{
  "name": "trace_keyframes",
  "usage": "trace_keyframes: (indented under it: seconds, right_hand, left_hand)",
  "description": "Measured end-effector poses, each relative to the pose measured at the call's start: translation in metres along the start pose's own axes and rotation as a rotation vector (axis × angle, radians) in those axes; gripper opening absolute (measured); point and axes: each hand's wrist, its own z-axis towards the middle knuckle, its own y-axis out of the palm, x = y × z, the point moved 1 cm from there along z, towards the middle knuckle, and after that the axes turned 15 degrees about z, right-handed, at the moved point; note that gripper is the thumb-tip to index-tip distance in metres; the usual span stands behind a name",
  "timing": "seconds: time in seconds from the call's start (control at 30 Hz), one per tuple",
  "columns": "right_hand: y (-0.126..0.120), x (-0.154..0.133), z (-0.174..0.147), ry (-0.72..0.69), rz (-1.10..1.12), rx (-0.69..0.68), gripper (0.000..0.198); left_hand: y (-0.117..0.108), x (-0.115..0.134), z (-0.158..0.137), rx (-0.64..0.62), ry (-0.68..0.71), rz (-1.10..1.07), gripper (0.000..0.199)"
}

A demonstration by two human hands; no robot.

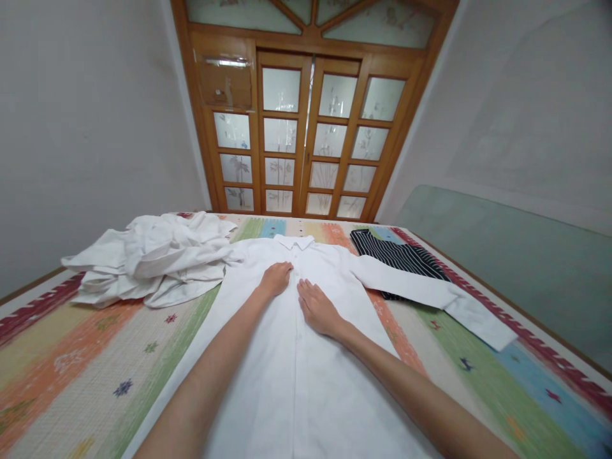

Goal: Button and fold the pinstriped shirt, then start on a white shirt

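A white long-sleeved button-up shirt (268, 382) lies front up, its collar pointing away from me. Its right-hand sleeve stretches out to the side, while the other sleeve is mostly hidden near the crumpled pile. My left hand (276, 278) is on the upper chest just left of the button placket, its fingers curled and closed on the fabric at the placket edge. Slightly lower, on the other side of the buttons, my right hand (319, 308) rests flat on the shirt with fingers extended.
Crumpled white clothes (162, 258) are heaped at the far left. A black-and-white striped garment (399, 252) lies folded at the right, partly under the sleeve. A colourful striped cover (143, 357) lies beneath. Wooden glazed doors (306, 127) stand beyond, and a pale green headboard-like panel (507, 248) runs along the right.
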Motion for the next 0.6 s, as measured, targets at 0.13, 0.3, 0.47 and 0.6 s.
trace_keyframes:
  seconds: [0.13,0.3,0.47,0.6]
  right_hand:
    - [-0.007,-0.003,-0.014,-0.155,0.093,0.098,0.038]
    - [-0.013,-0.007,-0.013,-0.225,0.189,0.18,0.033]
    - [-0.013,-0.009,-0.001,-0.127,0.214,0.214,0.01]
    - [-0.009,-0.01,0.011,-0.079,0.154,0.257,0.013]
  left_hand:
    - [0.001,-0.007,-0.006,-0.017,0.111,-0.022,0.037]
    - [0.0,-0.015,-0.018,-0.07,0.16,-0.02,0.042]
    - [-0.004,-0.019,-0.035,-0.058,0.159,-0.018,0.043]
    - [-0.009,-0.021,-0.051,-0.067,0.159,-0.013,0.044]
